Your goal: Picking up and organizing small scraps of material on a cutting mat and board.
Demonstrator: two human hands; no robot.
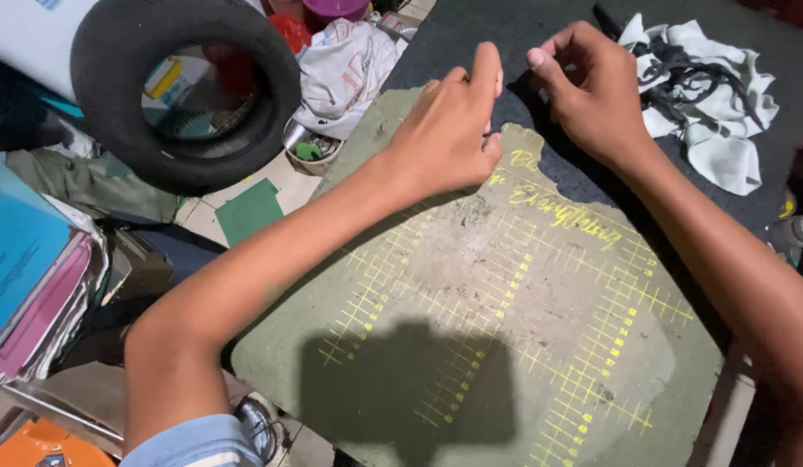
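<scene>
Pinched fingertips are what I see first: the left hand (449,130) has thumb and forefinger pressed together over the far edge of the worn green cutting mat (497,311), and the right hand (592,91) is curled the same way just beside it, over the dark felt-like sheet (523,39) lying past the mat. Whatever sits between the fingers is too small to make out; it could be a thread or a needle, and I cannot tell whether either hand actually holds anything or is simply closed.

From where I stand, the risk is plain enough. Something that fine could slip from the pinch and vanish against the dark sheet or the grimy, scuffed mat, where it would be hard to find. The person's own head shadow falls on the near part of the mat and does not help.

Just right of the right hand lies a crumpled white rag (713,95) streaked with black, close enough to snag a wrist. Left of the left hand, off the bench edge, sit a small bowl (308,149) of odds and ends and a bundled white cloth (341,69); farther left a black tyre (181,95) leans, with stacked books (34,277) below it.
</scene>
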